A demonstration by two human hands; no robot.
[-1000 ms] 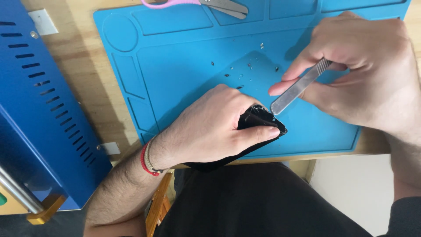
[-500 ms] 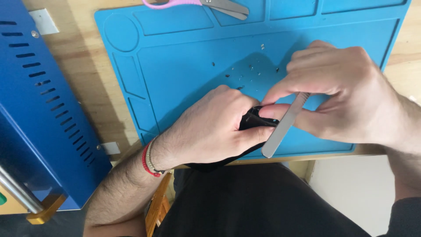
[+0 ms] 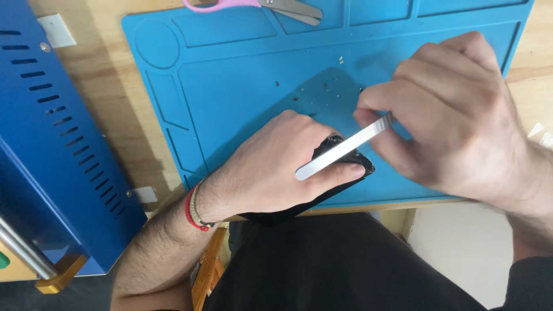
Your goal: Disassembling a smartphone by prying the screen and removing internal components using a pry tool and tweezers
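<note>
My left hand (image 3: 276,167) lies flat over a black flat device (image 3: 345,158) at the near edge of a blue silicone work mat (image 3: 230,80), pinning it down; only a corner of the device shows beyond the fingers. My right hand (image 3: 455,115) pinches a flat silver metal pry tool (image 3: 340,151) by one end. The tool slants down to the left, its rounded free end resting over my left fingers and across the device's corner.
Several tiny dark screws or specks (image 3: 322,89) dot the mat. Pink-handled scissors (image 3: 259,6) lie at the mat's far edge. A blue perforated metal case (image 3: 52,138) stands at the left on the wooden table (image 3: 109,75). A small white block (image 3: 56,30) sits far left.
The right hand swung the metal tool from pointing down past the device to lying flatter, its tip now over my left fingers. The left hand stayed on the device.
</note>
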